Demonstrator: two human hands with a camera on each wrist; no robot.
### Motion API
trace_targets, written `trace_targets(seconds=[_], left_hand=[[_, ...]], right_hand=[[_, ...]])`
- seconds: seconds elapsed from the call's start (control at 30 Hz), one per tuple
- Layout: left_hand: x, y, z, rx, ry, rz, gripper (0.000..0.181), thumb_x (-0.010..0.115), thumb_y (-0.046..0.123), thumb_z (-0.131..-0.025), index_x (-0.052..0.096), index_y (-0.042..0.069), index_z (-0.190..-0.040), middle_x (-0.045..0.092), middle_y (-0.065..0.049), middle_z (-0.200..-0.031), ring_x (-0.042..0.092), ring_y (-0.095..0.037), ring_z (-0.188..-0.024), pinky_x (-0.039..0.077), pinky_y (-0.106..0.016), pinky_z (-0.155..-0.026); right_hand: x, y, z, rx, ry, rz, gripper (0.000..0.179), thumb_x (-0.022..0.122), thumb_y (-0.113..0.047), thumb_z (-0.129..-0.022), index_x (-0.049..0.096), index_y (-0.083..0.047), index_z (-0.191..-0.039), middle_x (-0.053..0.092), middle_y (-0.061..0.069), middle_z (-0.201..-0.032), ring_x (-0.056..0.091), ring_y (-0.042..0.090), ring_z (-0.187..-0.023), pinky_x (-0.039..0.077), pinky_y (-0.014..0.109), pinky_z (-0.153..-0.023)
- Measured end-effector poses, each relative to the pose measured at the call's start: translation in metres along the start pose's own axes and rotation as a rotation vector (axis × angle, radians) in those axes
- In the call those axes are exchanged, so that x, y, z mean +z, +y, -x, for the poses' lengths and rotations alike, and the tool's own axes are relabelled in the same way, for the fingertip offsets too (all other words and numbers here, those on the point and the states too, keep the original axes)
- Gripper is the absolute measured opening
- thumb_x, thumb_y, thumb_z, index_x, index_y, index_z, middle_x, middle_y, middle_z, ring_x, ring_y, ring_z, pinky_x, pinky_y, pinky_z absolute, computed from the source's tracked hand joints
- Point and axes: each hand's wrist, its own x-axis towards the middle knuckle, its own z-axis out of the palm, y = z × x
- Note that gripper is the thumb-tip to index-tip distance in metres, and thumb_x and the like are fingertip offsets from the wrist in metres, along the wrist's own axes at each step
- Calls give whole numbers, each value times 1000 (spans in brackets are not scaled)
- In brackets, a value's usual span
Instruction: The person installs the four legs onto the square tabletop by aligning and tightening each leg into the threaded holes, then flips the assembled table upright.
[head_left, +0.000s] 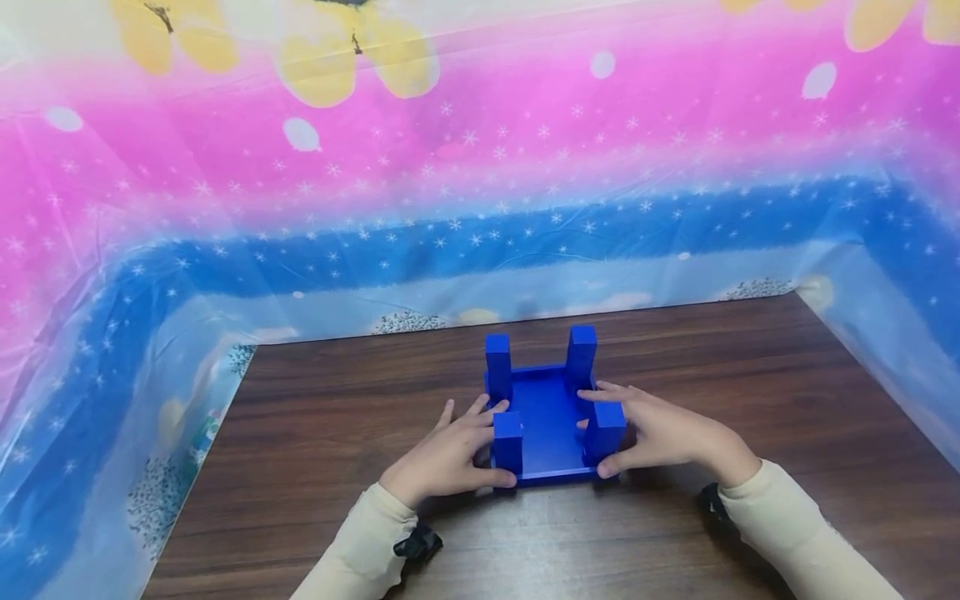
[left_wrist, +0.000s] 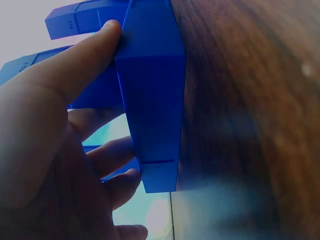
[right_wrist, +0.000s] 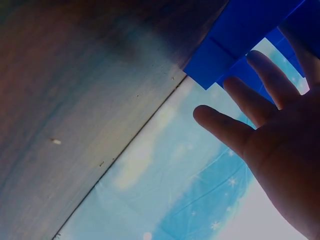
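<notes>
A shallow blue tray lies on the table with a square post standing up at each corner, like a small upturned table. My left hand grips its left side, thumb at the near left post and fingers reaching toward the far left post. On the other side my right hand holds around the near right post, thumb at the front corner and fingers behind. In the left wrist view the thumb presses the edge of the tray's long blue side. The right wrist view shows spread fingers beside the blue side.
The dark wood-grain table extends around the tray. A printed pink and blue cloth hangs behind it and along both sides. Black bands show at the cream sleeves.
</notes>
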Motion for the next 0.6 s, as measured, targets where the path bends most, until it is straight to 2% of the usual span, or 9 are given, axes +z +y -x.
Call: trace_targets(seconds=[0.1, 0.2, 0.27, 0.33, 0.37, 0.4, 0.5, 0.57, 0.6], left_hand=[[0, 0, 1, -7, -13, 24, 39, 77, 55, -93, 74, 17, -102, 34, -7, -170, 10, -33, -161, 5, -76, -121], [1, 0, 1, -4, -15, 36, 40, 76, 54, -94, 60, 20, -80, 36, -8, -169, 9, -35, -161, 7, -76, -121], [0, 0, 1, 0, -11, 34, 40, 76, 53, -95, 57, 21, -78, 36, -9, -169, 9, -35, -161, 7, -76, -121], [1, 0, 1, 0, -13, 27, 41, 76, 52, -95, 55, 21, -76, 37, -9, -168, 10, -34, -161, 7, -75, -121], [0, 1, 1, 0, -15, 21, 45, 76, 51, -95, 53, 19, -74, 37, -9, -168, 10, -33, -161, 7, -74, -122], [0, 1, 1, 2, -16, 18, 43, 76, 50, -96, 54, 20, -75, 38, -9, -168, 10, -33, -161, 7, -73, -122], [-1, 3, 1, 14, -21, 10, 43, 77, 47, -96, 55, 17, -74, 40, -10, -167, 12, -34, -161, 8, -73, -122], [-3, 4, 1, 27, -26, 23, 34, 78, 45, -96, 66, 14, -86, 44, -11, -164, 12, -37, -160, 9, -73, -122], [-4, 4, 2, 34, -31, 36, 31, 78, 43, -96, 71, 13, -97, 47, -11, -162, 12, -38, -160, 9, -73, -122]], right_hand=[[0, 0, -1, -8, -5, -17, 73, 84, -59, -85, 71, -14, -140, 39, 22, -165, 24, 51, -155, 24, 74, -118], [0, 0, -2, -24, 0, -29, 72, 84, -57, -86, 70, -11, -140, 42, 23, -163, 28, 51, -153, 29, 71, -117], [0, -1, -2, -27, 5, -27, 79, 84, -56, -86, 64, -6, -145, 42, 26, -162, 33, 51, -151, 32, 69, -117], [0, -2, -2, -25, 4, -17, 86, 83, -57, -87, 58, -3, -150, 39, 30, -162, 58, 47, -132, 41, 65, -113], [0, -2, -2, -28, 5, -10, 89, 82, -57, -88, 56, -1, -151, 39, 32, -161, 61, 46, -129, 44, 63, -110], [0, -2, -1, -30, 6, -1, 91, 82, -58, -88, 54, 1, -152, 40, 32, -161, 62, 46, -127, 46, 62, -108], [0, -3, -1, -49, -1, 4, 84, 81, -57, -89, 60, 0, -147, 47, 29, -157, 59, 47, -131, 44, 63, -109], [0, -3, -1, -72, -4, 5, 79, 80, -56, -90, 63, -1, -145, 52, 25, -155, 39, 51, -148, 37, 67, -114], [0, -4, -1, -79, -10, 0, 78, 79, -56, -91, 63, -1, -145, 52, 24, -155, 48, 48, -142, 38, 67, -114]])
